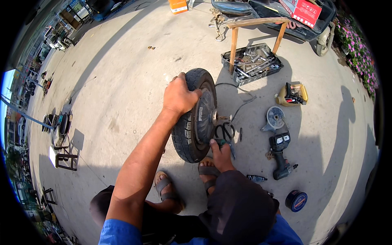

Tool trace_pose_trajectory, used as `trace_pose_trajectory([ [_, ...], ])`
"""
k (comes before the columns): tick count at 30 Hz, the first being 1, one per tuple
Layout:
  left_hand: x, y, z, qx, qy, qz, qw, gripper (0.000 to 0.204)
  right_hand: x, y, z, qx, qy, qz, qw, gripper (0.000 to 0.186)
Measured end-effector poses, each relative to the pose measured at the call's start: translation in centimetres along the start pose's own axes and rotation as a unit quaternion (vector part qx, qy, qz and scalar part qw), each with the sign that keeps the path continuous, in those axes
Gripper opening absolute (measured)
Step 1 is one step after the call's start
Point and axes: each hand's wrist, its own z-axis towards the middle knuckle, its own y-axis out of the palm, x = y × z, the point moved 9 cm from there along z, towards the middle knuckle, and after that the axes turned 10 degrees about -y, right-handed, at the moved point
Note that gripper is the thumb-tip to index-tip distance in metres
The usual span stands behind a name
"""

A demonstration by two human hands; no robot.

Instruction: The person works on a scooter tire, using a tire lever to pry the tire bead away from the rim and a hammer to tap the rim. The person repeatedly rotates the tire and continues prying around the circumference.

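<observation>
A small scooter wheel (183, 136) with a black tyre and a grey hub stands upright on the concrete in front of me. My left hand (179, 96) is closed over the tyre's upper edge, thumb on the side towards the hub. Low on the wheel, my right hand (221, 156) is closed around a tool with a dark green handle (221, 142), held against the hub side near the rim. The tool's tip cannot be made out. From the axle (223, 117) a grey cable (241, 107) trails over the ground. Black-handled scissors (225, 130) lie beside the wheel.
To the right lie a cordless impact wrench (279, 157), a round metal brake part (275, 117), a small tube (257, 178) and a round tin (296, 201). Beyond are a cut yellow container (303, 94) and a crate of tools (253, 65) with a wooden handle. A scooter (300, 32) stands far right.
</observation>
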Motion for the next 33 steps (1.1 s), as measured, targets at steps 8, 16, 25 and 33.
trace_pose_trajectory([
  [8, -1.7, -1.0, 1.7, -0.015, -0.025, -0.004, 1.000, 0.064, 1.4, -2.7, 1.3, 0.054, -0.014, 0.039, 0.998, 0.043],
  [16, -2.3, -0.4, 3.0, -0.039, -0.035, -0.018, 0.998, 0.064, 6.7, -3.5, 1.4, -0.020, 0.033, -0.063, 0.997, 0.051],
  [25, -4.2, -0.4, 4.1, -0.036, -0.031, -0.061, 0.997, 0.058, 6.3, -2.3, 1.9, -0.025, 0.074, -0.058, 0.995, 0.055],
  [33, -4.4, -0.6, 4.2, -0.047, -0.038, -0.065, 0.996, 0.058, 4.5, -2.1, 2.2, -0.045, -0.020, -0.118, 0.992, 0.050],
])
